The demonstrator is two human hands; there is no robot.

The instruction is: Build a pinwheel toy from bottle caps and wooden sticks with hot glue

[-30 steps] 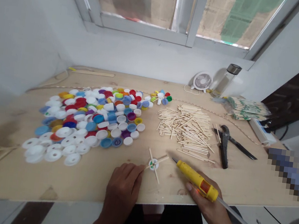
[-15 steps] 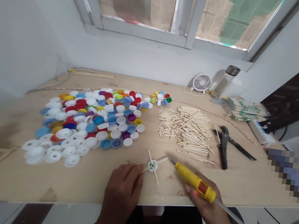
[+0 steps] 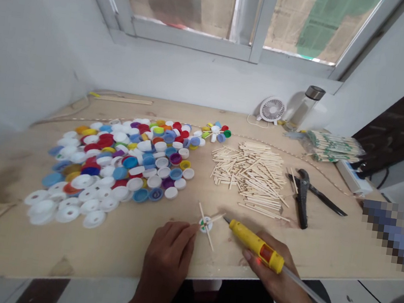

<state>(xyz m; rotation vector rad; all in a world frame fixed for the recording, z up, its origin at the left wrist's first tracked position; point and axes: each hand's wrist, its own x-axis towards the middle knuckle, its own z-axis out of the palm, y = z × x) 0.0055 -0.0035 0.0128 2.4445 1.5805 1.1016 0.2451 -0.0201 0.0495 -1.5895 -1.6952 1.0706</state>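
My left hand rests on the wooden table with its fingers curled, pinching one wooden stick of a small white bottle cap that has several sticks radiating from it. My right hand grips a yellow pen-shaped tool with a red-lit part and a cord trailing right. The tool's tip points at the cap piece, a little to its right.
A wide heap of coloured and white bottle caps covers the left half. A pile of short wooden sticks lies centre right, black pliers beside it. A small fan, a bottle, bagged sticks and a finished cap flower stand farther back.
My right hand has brought the yellow tool left, its tip closer to the cap piece. My left hand keeps its hold on the stick.
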